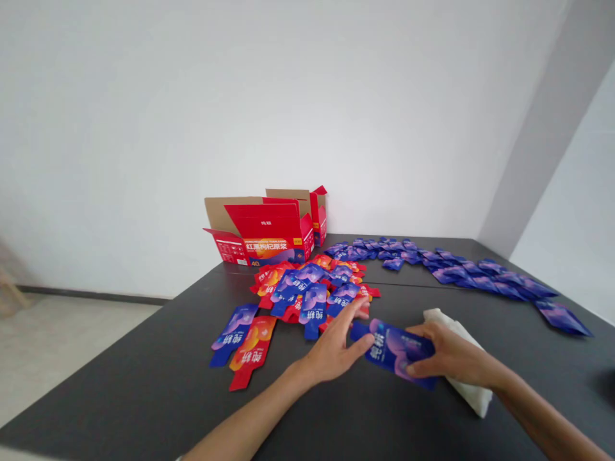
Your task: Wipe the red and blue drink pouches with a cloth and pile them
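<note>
My right hand [442, 351] pinches a blue-and-purple drink sachet [396, 349] with white lettering, held just above the dark table. Its narrow tab points left, toward my left hand [334, 346]. That hand is open, fingers stretched out, the thumb close to the tab; whether they touch I cannot tell. Just beyond it lies a loose pile of red sachets [288, 269] and blue sachets [314, 307]. Left of the pile, a single blue sachet [235, 330] lies beside a red-orange sachet [254, 346]. A folded white cloth [473, 378] lies partly hidden under my right hand.
An open red carton [273, 230] stands at the table's back left, with a second open carton [319, 214] behind it. A long overlapping row of purple-blue sachets [461, 272] curves along the back and right of the black table [158, 378]. A white wall rises behind.
</note>
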`<control>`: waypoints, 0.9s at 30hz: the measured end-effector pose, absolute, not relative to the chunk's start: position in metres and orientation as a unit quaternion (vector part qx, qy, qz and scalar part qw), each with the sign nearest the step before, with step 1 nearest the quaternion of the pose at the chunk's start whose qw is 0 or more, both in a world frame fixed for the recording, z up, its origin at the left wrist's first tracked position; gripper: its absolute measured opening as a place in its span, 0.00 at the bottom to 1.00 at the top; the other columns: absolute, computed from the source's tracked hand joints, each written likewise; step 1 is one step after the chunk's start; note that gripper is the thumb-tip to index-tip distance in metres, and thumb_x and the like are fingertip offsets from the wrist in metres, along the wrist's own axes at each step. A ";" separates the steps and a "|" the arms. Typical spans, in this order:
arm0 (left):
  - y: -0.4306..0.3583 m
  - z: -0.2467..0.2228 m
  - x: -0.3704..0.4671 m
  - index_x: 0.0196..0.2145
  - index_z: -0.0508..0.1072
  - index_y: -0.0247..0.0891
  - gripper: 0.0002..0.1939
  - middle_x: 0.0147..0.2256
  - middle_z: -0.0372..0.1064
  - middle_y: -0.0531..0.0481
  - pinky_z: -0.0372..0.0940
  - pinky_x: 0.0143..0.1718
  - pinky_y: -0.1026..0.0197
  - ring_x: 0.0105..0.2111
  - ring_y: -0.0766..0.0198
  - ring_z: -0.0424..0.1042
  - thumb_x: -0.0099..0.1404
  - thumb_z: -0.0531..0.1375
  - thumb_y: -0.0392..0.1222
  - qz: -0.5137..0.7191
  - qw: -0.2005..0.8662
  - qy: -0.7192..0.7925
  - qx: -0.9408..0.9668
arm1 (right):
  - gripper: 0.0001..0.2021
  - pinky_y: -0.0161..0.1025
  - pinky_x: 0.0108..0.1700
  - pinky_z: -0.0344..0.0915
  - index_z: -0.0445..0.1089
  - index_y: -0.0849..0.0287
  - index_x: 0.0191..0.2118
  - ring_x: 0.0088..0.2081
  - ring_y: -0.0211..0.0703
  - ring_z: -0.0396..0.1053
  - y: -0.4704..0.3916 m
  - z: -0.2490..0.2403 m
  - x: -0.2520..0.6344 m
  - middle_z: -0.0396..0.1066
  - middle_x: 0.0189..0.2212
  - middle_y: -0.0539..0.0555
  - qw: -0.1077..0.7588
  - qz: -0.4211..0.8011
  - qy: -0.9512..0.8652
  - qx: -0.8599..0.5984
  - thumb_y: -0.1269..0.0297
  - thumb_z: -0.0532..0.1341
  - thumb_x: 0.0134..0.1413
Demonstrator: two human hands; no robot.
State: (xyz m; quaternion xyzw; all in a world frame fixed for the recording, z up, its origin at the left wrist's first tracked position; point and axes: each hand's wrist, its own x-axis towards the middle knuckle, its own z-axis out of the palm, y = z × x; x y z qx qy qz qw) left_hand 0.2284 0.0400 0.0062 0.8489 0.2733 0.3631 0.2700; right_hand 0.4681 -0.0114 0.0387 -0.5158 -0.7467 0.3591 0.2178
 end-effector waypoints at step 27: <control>0.055 -0.043 0.240 0.30 0.63 0.37 0.14 0.18 0.69 0.55 0.56 0.17 0.69 0.15 0.68 0.67 0.63 0.49 0.50 0.126 0.417 0.419 0.796 | 0.23 0.40 0.41 0.59 0.56 0.60 0.48 0.42 0.49 0.65 0.014 -0.032 0.514 0.65 0.41 0.58 0.253 0.044 -0.608 -0.751 0.50 0.54 0.50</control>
